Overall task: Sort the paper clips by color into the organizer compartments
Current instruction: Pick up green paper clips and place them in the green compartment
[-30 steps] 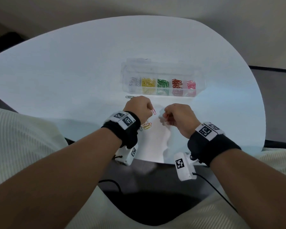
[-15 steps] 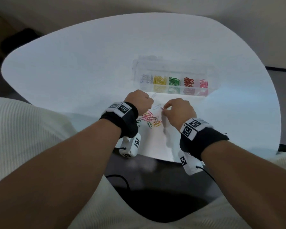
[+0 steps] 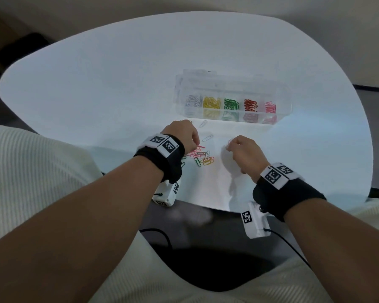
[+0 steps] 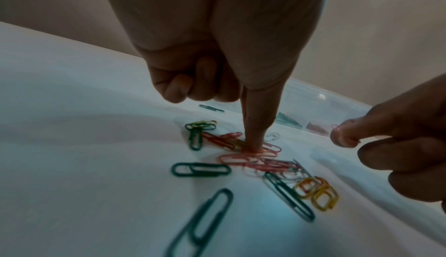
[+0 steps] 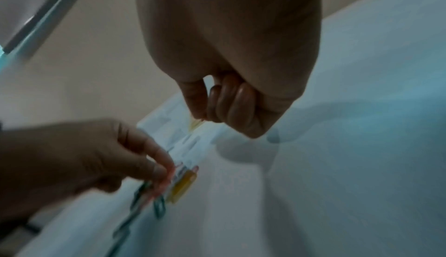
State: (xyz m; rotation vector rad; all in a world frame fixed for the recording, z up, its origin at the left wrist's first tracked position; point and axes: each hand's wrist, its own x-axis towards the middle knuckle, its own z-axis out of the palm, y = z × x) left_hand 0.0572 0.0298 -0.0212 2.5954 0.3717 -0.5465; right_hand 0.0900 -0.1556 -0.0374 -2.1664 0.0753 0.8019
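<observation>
Left wrist: left hand (image 4: 217,55) fingertip presses pink clip (image 4: 243,158).

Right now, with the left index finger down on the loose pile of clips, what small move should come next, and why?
Probably drag one pink paper clip clear of the mixed pile. The left hand presses its fingertip among tangled pink clips, where a clean pinch looks hard. The clear plastic organizer already holds pink at its right end.

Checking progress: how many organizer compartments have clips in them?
5, side by side, left to right: silver clips, yellow clips, green clips, red clips, pink clips. Any others are hard to rule out.
</observation>
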